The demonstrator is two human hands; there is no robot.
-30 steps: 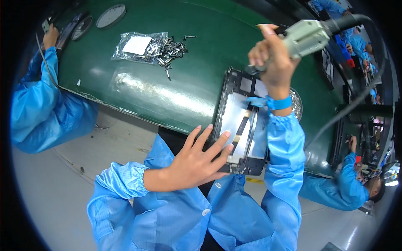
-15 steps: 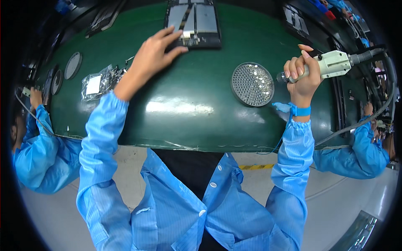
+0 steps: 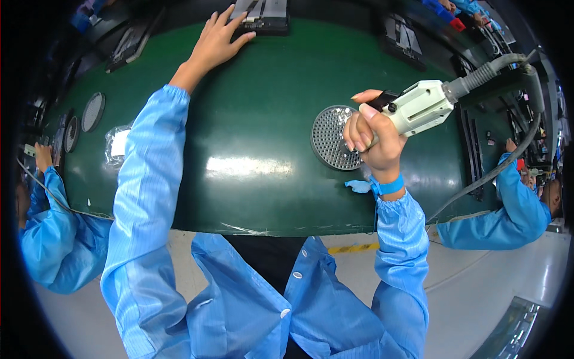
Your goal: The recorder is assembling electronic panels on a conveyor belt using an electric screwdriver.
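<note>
l hand (image 3: 216,43), digits apart, at l edge of black device (image 3: 269,26), 12 o'clock; r hand (image 3: 380,136) clamped round power driver (image 3: 422,107), just over round tray (image 3: 327,135), 1 o'clock. looks like pickup step at tray; next move prob calls for lining up bit (hidden) w/ it.

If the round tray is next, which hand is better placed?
Probably the right hand: it holds the pale tool at the tray, while the left hand is at the dark device, farther off.
</note>
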